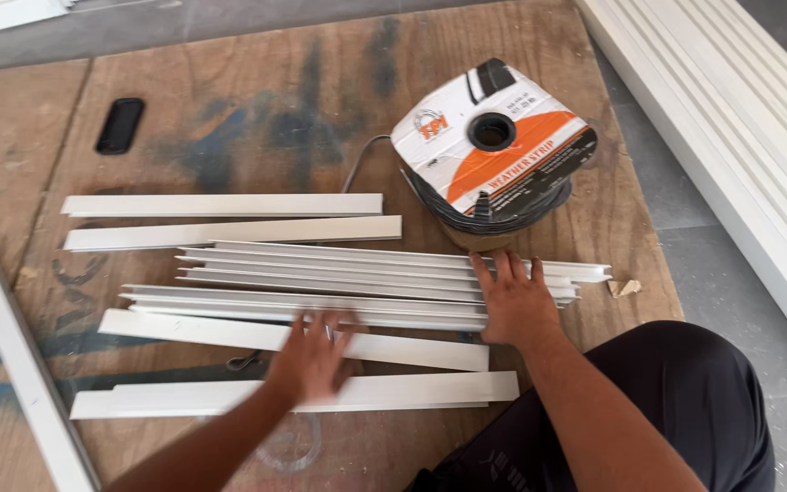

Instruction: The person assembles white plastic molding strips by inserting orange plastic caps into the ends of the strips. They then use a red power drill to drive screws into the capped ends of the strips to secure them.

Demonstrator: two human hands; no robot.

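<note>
White aluminium profiles (321, 282) lie in a loose stack of long strips across the middle of a brown plywood board (257, 109) on the floor, most of them running left to right and roughly parallel. At the far left one separate white profile (25, 364) lies at an angle, running from the left edge down toward the bottom of the view, apart from the rest. Above it, near the upper left of the board, a small black oblong object (120, 125) lies on its own, well apart from the strips. The left hand (311, 360) is blurred; its fingers look spread, and it lies over the lower strips of the stack, above the flat white strip (393, 390) nearest the person, though whether it grips anything I cannot tell. To its right, the right hand (516, 305) rests flat with fingers spread, palm down, pressing on the right ends of the ribbed profiles in the middle of the stack. Just behind that hand stands a spool of dark weather strip (494, 150) with a white and orange face, touching or just beside the far ends of the profiles. A small scrap of wood (626, 288) lies right of the stack's end. The person's dark-trousered knee (685, 392) fills the lower right, and along the right edge long white sections (730, 118) lie on the grey floor.
</note>
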